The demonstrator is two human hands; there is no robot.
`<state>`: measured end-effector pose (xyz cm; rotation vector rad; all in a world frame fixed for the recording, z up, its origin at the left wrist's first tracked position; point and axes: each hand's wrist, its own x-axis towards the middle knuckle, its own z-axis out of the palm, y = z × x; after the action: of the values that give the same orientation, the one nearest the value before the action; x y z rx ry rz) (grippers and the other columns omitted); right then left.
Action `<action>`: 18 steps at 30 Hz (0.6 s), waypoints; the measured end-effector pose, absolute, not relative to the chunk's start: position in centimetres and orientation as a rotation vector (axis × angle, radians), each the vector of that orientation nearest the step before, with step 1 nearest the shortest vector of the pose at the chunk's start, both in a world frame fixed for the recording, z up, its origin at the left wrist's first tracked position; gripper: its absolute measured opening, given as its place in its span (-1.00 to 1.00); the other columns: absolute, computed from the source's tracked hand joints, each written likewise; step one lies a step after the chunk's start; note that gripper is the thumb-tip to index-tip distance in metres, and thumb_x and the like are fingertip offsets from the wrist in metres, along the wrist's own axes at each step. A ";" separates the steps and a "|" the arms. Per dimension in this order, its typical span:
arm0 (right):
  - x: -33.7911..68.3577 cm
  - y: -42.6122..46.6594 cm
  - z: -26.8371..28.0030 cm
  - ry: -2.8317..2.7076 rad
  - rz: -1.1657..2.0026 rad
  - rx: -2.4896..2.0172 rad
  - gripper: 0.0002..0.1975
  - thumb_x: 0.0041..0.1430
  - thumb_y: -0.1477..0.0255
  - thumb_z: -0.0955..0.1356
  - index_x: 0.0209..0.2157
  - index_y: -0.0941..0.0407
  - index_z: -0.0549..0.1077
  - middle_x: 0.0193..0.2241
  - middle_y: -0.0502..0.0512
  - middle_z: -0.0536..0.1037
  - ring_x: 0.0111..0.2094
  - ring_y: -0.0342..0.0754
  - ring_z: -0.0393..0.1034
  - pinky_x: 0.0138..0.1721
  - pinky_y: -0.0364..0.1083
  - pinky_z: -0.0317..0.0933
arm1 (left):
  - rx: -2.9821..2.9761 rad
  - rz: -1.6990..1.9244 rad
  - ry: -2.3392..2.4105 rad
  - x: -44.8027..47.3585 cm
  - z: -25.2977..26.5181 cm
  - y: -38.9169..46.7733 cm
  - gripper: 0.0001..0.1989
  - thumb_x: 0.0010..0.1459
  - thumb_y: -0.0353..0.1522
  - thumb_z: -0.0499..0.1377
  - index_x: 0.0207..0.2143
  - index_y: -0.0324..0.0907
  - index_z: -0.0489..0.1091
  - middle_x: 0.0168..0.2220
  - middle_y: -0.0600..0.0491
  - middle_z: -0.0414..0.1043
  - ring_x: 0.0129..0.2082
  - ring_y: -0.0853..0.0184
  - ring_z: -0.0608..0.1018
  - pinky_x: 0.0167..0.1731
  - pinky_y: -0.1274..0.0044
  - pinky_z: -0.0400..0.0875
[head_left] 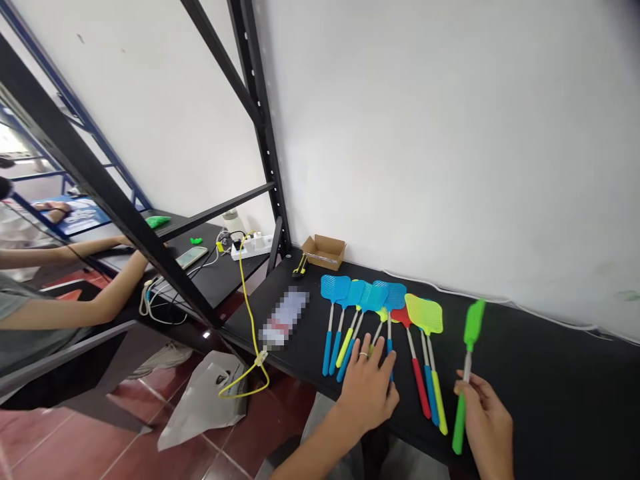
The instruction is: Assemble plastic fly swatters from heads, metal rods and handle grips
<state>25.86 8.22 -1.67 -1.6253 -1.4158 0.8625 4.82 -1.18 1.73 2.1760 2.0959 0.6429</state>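
My right hand (485, 420) is closed around the upright green fly swatter (473, 323), gripping it where the metal shaft meets the handle. Its head shows nearly edge-on. My left hand (367, 383), with a ring on one finger, lies with fingers spread over the handles of several fly swatters in a row; what its fingertips touch I cannot tell. In that row are overlapping blue fly swatters (335, 288), a red fly swatter (420, 383) and a yellow fly swatter (425, 315) on top at the right end. Some heads are partly hidden beneath others.
The black table (565, 387) meets a white wall. Behind the row stand an open cardboard box (325, 252) and a black-and-yellow cutter (300, 267). Left are a blurred-out phone (286, 319), a yellow cable (247, 293) and a metal rack post (267, 153). Another person's arm (105, 300) rests at a neighbouring table.
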 end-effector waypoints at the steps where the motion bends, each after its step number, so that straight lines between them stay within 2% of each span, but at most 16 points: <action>1: 26.0 8.1 -1.8 -1.341 0.877 -1.581 -0.63 0.04 0.18 0.32 -0.22 0.13 0.51 -0.36 0.10 0.57 -0.30 0.09 0.42 -0.33 -0.06 0.20 | 2.197 0.659 2.080 5.4 2.0 -1.0 -0.47 0.28 -0.16 -0.06 0.27 -0.03 0.13 0.35 0.05 0.00 0.34 0.02 0.02 0.27 0.15 -0.03; 5: 25.9 7.6 -1.7 -1.052 0.965 -1.461 -0.64 -0.02 0.16 0.40 -0.33 0.18 0.47 -0.51 0.04 0.48 -0.48 -0.05 0.34 -0.48 -0.11 0.19 | 2.414 0.723 1.853 8.9 2.2 0.6 -0.46 0.26 -0.11 -0.05 0.26 0.01 0.15 0.34 0.05 0.02 0.31 0.02 0.08 0.26 0.13 -0.06; 9: 26.0 7.0 -1.4 -0.776 1.094 -1.410 -0.69 -0.07 0.23 0.44 -0.35 0.15 0.44 -0.50 0.01 0.45 -0.53 -0.13 0.30 -0.55 -0.15 0.20 | 2.504 0.711 1.804 11.0 1.2 1.9 -0.48 0.26 -0.11 -0.07 0.21 -0.04 0.24 0.33 0.01 0.06 0.27 0.00 0.15 0.22 0.10 -0.05; 12: 26.1 6.5 -0.9 -0.787 1.150 -1.350 -0.75 -0.02 0.26 0.43 -0.44 0.14 0.39 -0.55 -0.03 0.35 -0.58 -0.18 0.22 -0.62 -0.18 0.13 | 2.482 0.694 1.876 9.8 0.8 1.6 -0.50 0.26 -0.17 -0.08 0.20 -0.08 0.25 0.33 0.02 0.06 0.28 0.03 0.14 0.24 0.12 -0.09; 18: 25.6 5.8 -0.1 -0.909 1.175 -1.229 -0.65 0.07 0.29 0.41 -0.58 0.09 0.18 -0.58 -0.09 0.12 -0.58 -0.20 0.06 -0.69 -0.17 -0.01 | 2.410 0.571 2.010 4.7 1.2 0.0 -0.46 0.23 -0.21 -0.05 0.25 -0.11 0.19 0.33 0.06 0.06 0.28 0.03 0.13 0.26 0.14 -0.13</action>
<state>25.64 5.76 -0.07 -1.2288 -0.9091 1.1755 4.74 -0.04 1.21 2.4102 2.0098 0.5714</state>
